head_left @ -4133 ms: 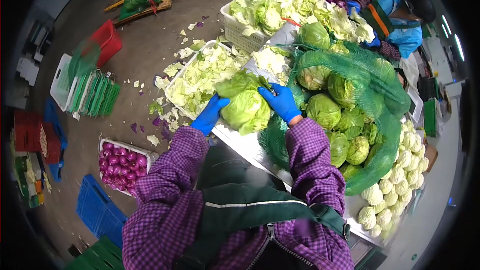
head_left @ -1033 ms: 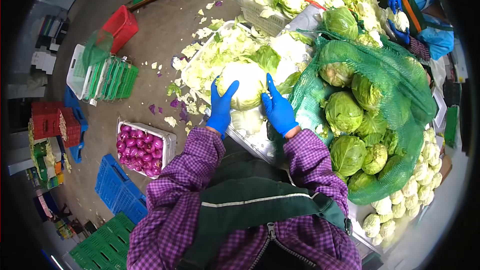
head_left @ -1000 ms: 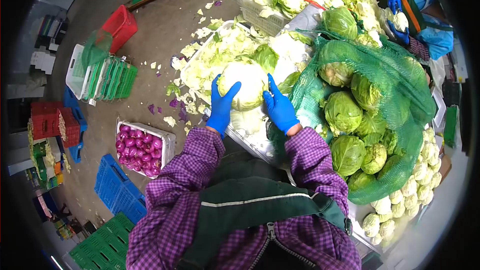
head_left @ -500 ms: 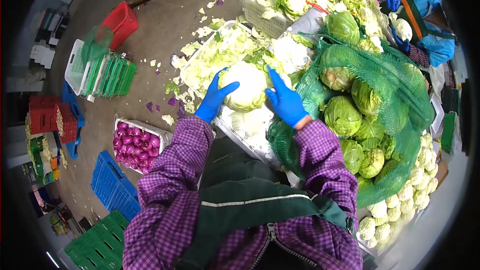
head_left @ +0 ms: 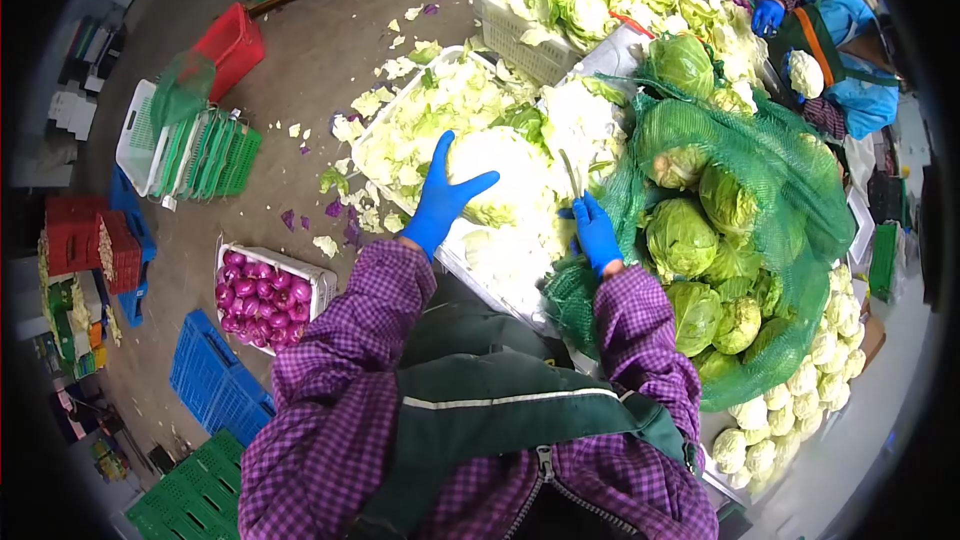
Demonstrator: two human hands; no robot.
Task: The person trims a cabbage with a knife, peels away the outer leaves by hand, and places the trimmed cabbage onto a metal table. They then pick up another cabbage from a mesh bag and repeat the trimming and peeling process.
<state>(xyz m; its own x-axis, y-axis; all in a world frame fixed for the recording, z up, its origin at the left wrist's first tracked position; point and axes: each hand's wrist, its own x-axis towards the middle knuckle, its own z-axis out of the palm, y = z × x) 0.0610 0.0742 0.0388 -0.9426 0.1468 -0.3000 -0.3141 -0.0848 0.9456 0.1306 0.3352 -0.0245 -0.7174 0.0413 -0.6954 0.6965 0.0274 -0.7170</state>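
Observation:
A pale, trimmed cabbage (head_left: pixel 505 165) lies on the white work surface in front of me, partly washed out by glare. My left hand (head_left: pixel 440 205), in a blue glove, holds its left side, thumb across the top and fingers stretched along the edge. To the right of the cabbage, my gloved right hand (head_left: pixel 596 232) is closed round a knife (head_left: pixel 570 172), its thin blade pointing up and away from me. A green mesh bag (head_left: pixel 800 175) of whole cabbages (head_left: pixel 683 238) lies just right of that hand.
Cut leaves fill a white crate (head_left: pixel 370 165) beyond my left hand and another crate (head_left: pixel 530 45) behind it. Trimmed cabbages (head_left: pixel 800 410) are piled at right. Red onions (head_left: pixel 262 295) sit in a box at left. A co-worker (head_left: pixel 840 50) stands at far right.
My right hand has left the cabbage, moved down and right, and now holds the knife. My left hand stays on the cabbage. The co-worker's hand has shifted slightly.

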